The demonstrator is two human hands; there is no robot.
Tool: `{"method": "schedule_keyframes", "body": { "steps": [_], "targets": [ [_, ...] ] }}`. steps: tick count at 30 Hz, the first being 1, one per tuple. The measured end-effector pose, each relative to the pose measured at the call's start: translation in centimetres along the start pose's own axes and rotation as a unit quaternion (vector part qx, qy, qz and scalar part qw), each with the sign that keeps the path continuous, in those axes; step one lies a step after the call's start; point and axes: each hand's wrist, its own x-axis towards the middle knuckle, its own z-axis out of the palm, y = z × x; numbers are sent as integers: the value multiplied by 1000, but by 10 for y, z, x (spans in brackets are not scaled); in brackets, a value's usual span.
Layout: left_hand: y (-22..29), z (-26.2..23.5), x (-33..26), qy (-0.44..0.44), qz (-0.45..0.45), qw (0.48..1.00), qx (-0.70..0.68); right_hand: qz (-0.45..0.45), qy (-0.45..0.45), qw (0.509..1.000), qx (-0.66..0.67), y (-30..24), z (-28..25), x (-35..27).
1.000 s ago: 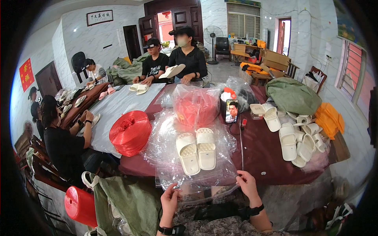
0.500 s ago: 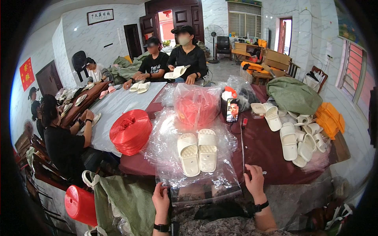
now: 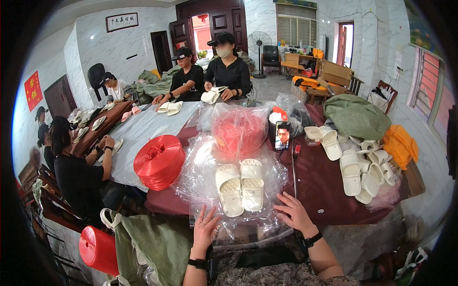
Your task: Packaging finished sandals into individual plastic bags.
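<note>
A pair of cream slide sandals, the left sandal (image 3: 230, 190) and the right sandal (image 3: 252, 185), lies side by side on clear plastic bags (image 3: 274, 169) in front of me. Just left of their near ends is my left hand (image 3: 205, 229), fingers spread over the bag's near edge, holding nothing. On the other side my right hand (image 3: 295, 215) is open too, its fingers stretched toward the sandals. I cannot tell whether either hand presses on the plastic. Beyond the sandals sits a roll of red twine (image 3: 238, 126) in a clear bag.
More cream sandals (image 3: 350, 171) are heaped at right beside a green sack (image 3: 355, 117) and orange bags (image 3: 400, 145). A propped phone (image 3: 282, 135) stands beyond my right hand. Red twine (image 3: 159, 162) lies at left. Co-workers (image 3: 229, 71) handle sandals around the table.
Both hands have moved inward and forward, closer to the sandals, and their fingers have spread. The sandals stay in place on the plastic. A co-worker opposite has lowered a sandal pair slightly.
</note>
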Motion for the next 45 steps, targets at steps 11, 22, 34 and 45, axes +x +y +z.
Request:
{"method": "schedule_keyframes", "body": {
  "steps": [11, 22, 34, 45],
  "targets": [
    [11, 25, 0, 54, -153, 965, -204, 125, 139, 980, 63, 9, 25, -1],
    [13, 63, -35, 91, -431, 665, -603, 144, 206, 967, 44, 17, 40, -3],
    [25, 81, -61, -36, -570, 419, -706, 145, 244, 958, 28, 15, 42, -5],
    [62, 62, -37, -47, -431, 582, -688, 179, 207, 961, 30, 17, 44, -7]
  ]
}}
